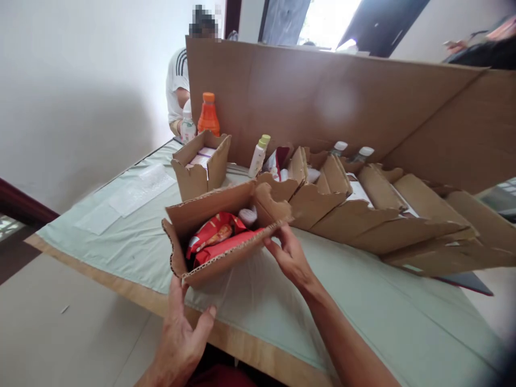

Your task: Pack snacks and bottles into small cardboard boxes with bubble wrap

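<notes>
Bare forearms lead from the lower edge to a left hand [183, 333] and a right hand [292, 258], both at an open-topped carton [226, 269] of brown corrugated cardboard, which sits over the near part of the table. The left hand is spread rather than clenched, its thumb standing well out and its fingers reaching the carton's near left corner (their tips are hidden, so whether they bear any weight I cannot tell). The right hand grasps the near right corner, thumb against the outer wall and fingers curled out of sight.

Raw fluting shows along the carton's cut rims, and its end walls are scalloped in wavy curves. Inside lie a glossy, crinkled red packet [215, 228] and a pale, round-ended object [248, 216].

Beneath spreads a pale green cloth [342, 285], softly creased, bordered by a light wooden edge [250, 341]. Behind, a smaller carton [192, 183] holds flat-sided packs, and a row of slanted cardboard bins [338, 217] runs rightward. A ribbed orange bottle [208, 118] stands before a tall, smooth cardboard panel [282, 97]; filmy, wrinkled plastic [141, 188] lies flat on the left.
</notes>
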`<state>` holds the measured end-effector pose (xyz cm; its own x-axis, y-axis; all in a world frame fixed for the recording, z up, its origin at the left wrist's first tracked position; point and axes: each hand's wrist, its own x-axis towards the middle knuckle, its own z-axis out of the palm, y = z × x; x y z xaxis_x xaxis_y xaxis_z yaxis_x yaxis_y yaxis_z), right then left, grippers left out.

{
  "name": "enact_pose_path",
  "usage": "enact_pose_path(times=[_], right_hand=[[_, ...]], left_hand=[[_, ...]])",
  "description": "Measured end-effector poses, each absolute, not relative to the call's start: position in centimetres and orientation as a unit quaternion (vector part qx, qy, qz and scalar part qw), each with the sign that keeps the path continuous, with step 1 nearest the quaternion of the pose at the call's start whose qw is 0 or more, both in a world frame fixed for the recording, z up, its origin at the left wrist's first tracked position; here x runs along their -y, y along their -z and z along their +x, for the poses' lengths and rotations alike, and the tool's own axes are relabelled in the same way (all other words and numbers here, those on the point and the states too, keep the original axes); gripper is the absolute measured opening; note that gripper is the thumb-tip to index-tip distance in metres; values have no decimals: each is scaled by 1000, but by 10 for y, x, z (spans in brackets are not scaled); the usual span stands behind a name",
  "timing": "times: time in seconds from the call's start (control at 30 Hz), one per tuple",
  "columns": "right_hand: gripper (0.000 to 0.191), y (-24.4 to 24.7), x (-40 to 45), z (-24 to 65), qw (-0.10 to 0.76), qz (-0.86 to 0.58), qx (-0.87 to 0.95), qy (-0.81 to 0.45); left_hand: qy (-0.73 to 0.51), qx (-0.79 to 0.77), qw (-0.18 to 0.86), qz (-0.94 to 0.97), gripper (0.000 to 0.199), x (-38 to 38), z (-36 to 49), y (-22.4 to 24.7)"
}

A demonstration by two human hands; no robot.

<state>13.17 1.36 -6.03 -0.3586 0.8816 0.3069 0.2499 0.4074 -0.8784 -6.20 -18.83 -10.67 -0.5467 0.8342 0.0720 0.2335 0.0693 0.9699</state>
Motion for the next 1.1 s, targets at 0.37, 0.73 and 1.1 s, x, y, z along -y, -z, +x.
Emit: enact_pose_path(times=[0.37,0.73,1.1], right_hand=[[63,90,-49,45,506,-355,735,-281],[42,130,-52,45,551,-397,669,-300],[40,154,-67,57,558,-472,585,-351]], left_hand=[[-586,-641,230,440,86,170,-55,114],[-568,-607,198,520,86,133,-43,111],[-494,-562,279,601,88,-2,-68,117]])
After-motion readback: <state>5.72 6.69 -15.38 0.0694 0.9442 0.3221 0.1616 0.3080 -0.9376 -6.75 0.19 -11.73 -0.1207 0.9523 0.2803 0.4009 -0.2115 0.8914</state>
